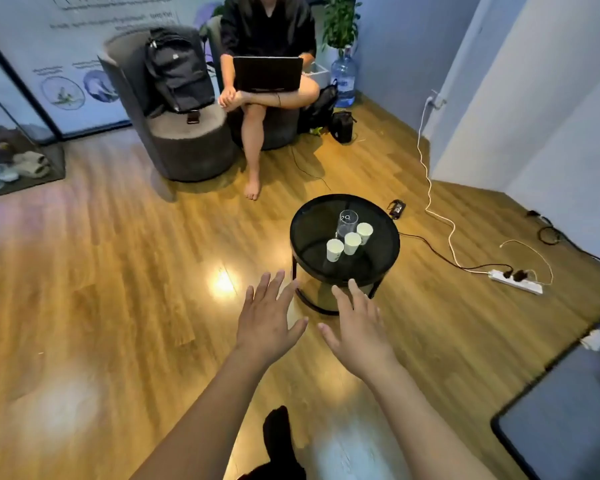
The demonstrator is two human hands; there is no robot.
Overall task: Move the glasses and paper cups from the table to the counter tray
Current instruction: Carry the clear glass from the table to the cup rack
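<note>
Both hands reach out flat at lower centre, the left hand point(269, 322) and right hand point(359, 329) spread wide, fingers straight, holding nothing. Just above them, right of centre, the round black glass-topped side table point(312, 216) carries one clear drinking glass point(347, 222) and three white paper cups point(352, 243), all apart from the fingertips.

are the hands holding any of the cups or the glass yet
No, nothing is held. The left hand and right hand are open, short of the table; the paper cups and glass stand untouched.
</note>
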